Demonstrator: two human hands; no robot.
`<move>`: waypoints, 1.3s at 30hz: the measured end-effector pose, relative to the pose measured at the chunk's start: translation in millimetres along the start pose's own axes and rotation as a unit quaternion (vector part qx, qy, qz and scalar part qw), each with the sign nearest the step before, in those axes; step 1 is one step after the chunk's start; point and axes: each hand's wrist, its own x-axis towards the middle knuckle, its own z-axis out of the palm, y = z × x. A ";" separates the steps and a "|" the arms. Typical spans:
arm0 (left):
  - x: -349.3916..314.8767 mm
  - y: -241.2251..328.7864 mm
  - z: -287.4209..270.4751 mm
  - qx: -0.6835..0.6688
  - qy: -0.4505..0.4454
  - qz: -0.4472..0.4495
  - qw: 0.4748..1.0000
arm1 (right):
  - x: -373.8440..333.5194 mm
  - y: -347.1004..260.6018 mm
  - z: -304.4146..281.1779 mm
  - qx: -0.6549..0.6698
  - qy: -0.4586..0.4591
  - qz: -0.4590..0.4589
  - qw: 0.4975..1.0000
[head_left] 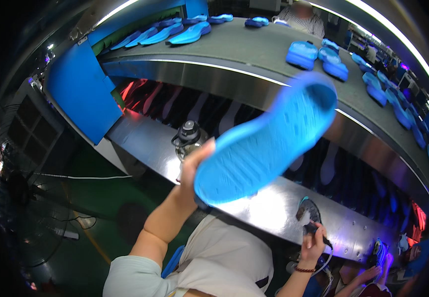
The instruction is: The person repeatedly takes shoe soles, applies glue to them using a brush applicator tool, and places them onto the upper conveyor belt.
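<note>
Raised over the metal ledge is a bright blue shoe sole (264,153), its ridged inner face towards me and its far end blurred. My left hand (194,166) is closed on its near left edge; the sole hides some of the fingers. Lower right, my right hand (314,243) grips a dark-handled brush (311,227) with a pale tip. A thin white tube runs down beside that wrist. The brush tip is at a small dark dish-like thing (314,210) with a teal edge, whose kind I cannot make out.
A metal bottle with a black lid (189,131) stands on the shiny ledge (140,143). Above it, a grey conveyor belt (249,42) carries several blue soles (189,33). Dark shelving with pale soles and red glow lies between. Another person's hands (370,274) are at lower right.
</note>
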 end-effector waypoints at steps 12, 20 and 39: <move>232.9 37.9 17.1 0.223 0.157 0.151 0.950 | -11.7 26.8 -12.1 -0.012 0.106 0.057 0.993; 331.1 11.0 56.4 0.892 0.122 0.034 0.435 | -13.1 23.1 -17.1 0.014 0.174 0.072 0.982; 199.2 5.5 27.6 0.515 0.076 0.434 0.735 | -11.7 2.6 -6.3 -0.038 0.111 0.022 0.993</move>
